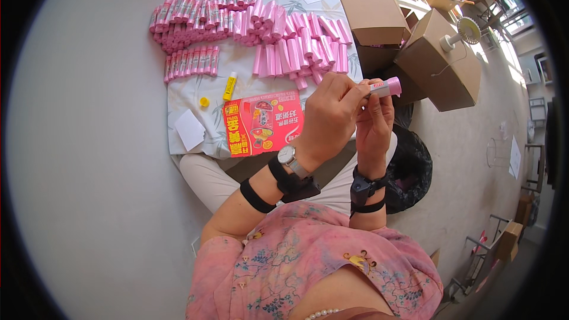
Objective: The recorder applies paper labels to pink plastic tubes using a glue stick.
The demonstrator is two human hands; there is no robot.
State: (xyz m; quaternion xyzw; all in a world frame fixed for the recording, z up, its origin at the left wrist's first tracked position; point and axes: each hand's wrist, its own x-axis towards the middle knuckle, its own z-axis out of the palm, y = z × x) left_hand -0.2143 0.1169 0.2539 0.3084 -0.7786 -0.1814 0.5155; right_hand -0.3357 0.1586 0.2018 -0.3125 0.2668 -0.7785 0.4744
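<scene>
A pink roll (395, 85), which looks like rolled thin plastic, is held up at the table's right edge, with a white printed label around it. My left hand (333, 115) pinches the label side with its fingertips, the hand's back hiding part of the grip. From below, my right hand (374, 127) supports the same roll, its thumb against the label. On the table to the left lie a yellow glue stick (230, 86) without its cap, the loose yellow cap (204, 102) and a stack of white paper slips (189, 130).
A red printed cardboard sheet (264, 123) lies at the table's near edge. Labelled rolls (192, 62) are lined up at the left, with a larger pile behind; unlabelled pink rolls (287, 56) are heaped farther right. Cardboard boxes (441, 62), a small fan (468, 31) and a black bag (412, 169) stand at the right.
</scene>
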